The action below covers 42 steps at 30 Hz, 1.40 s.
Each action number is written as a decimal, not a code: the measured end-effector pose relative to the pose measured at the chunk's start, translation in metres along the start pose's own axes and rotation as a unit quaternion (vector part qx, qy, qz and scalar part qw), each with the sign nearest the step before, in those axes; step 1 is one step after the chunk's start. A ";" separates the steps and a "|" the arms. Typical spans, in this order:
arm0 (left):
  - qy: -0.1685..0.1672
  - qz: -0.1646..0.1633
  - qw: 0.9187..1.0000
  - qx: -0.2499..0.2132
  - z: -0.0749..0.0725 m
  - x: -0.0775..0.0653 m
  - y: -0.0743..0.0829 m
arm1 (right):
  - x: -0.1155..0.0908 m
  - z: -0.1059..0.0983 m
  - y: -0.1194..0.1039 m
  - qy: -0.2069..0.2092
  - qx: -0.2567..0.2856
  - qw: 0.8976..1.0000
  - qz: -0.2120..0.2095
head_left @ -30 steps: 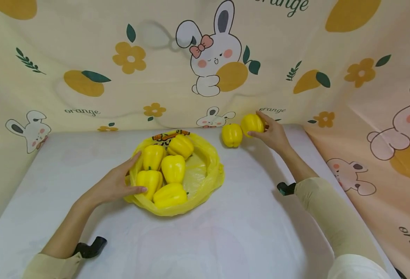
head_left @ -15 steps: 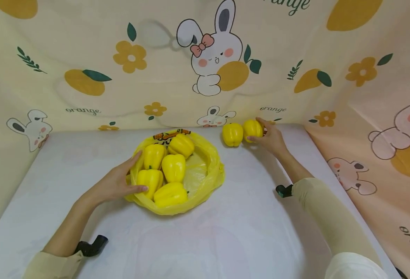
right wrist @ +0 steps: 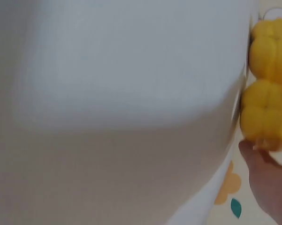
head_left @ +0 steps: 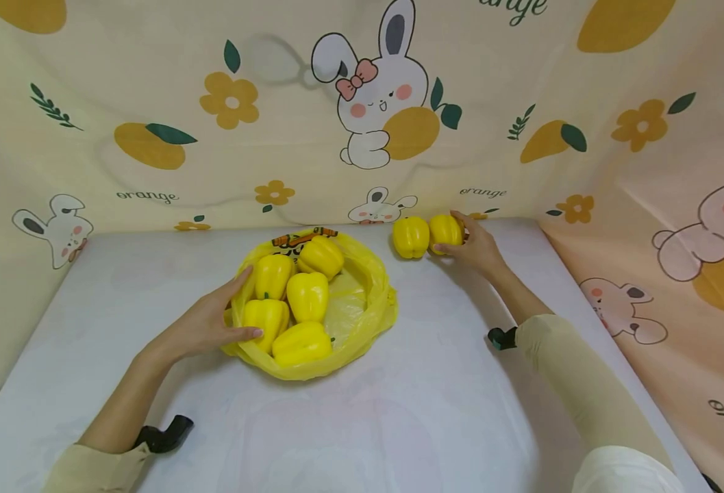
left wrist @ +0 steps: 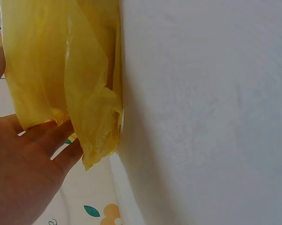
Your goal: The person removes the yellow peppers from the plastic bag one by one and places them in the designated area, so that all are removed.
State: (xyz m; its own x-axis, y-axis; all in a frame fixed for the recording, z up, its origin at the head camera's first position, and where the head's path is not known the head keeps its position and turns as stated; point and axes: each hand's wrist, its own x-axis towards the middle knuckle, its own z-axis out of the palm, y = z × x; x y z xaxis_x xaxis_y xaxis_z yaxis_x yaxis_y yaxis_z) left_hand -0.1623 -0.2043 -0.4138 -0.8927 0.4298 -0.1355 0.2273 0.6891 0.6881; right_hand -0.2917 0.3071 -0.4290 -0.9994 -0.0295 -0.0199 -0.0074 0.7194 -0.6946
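Note:
A yellow plastic bag (head_left: 362, 335) with its mouth rolled wide sits on the table, holding several yellow bell peppers (head_left: 307, 297). At its left side, my left hand (head_left: 204, 322) holds the bag, thumb over the front left rim; the left wrist view shows the fingers (left wrist: 61, 138) against the crinkled yellow plastic. Farther back on the right, my right hand (head_left: 479, 246) grips a yellow bell pepper (head_left: 445, 233) between thumb and fingers. This pepper rests on the table, touching another yellow bell pepper (head_left: 411, 237) on its left. Both also appear at the right wrist view's edge.
A white-covered table (head_left: 349, 431) fills the foreground. Cream cloth (head_left: 170, 82) printed with rabbits and oranges hangs along the back, close behind the two peppers, and more cloth (head_left: 651, 226) borders the right side. Each wrist carries a black mount (head_left: 164, 435).
My right hand has lowered its bell pepper onto the table beside the other one and still holds it. The left hand and the bag have stayed in place.

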 end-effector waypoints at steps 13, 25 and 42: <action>0.003 0.003 1.000 0.001 0.002 -0.001 0.000 | -0.007 0.001 0.002 -0.011 0.051 0.999 -0.007; 0.002 0.003 1.000 0.000 0.001 0.000 -0.001 | -0.009 -0.002 0.005 -0.023 0.039 0.999 0.009; 0.000 0.002 1.000 -0.002 0.000 -0.001 0.001 | -0.011 -0.009 0.003 0.020 0.050 0.998 -0.038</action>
State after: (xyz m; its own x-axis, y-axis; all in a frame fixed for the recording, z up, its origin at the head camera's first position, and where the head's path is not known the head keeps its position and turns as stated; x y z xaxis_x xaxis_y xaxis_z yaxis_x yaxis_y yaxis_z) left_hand -0.1617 -0.2043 -0.4133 -0.8922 0.4318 -0.1325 0.2290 0.6853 0.6913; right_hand -0.2807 0.3158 -0.4237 -0.9966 -0.0530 0.0634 -0.0826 0.6426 -0.7617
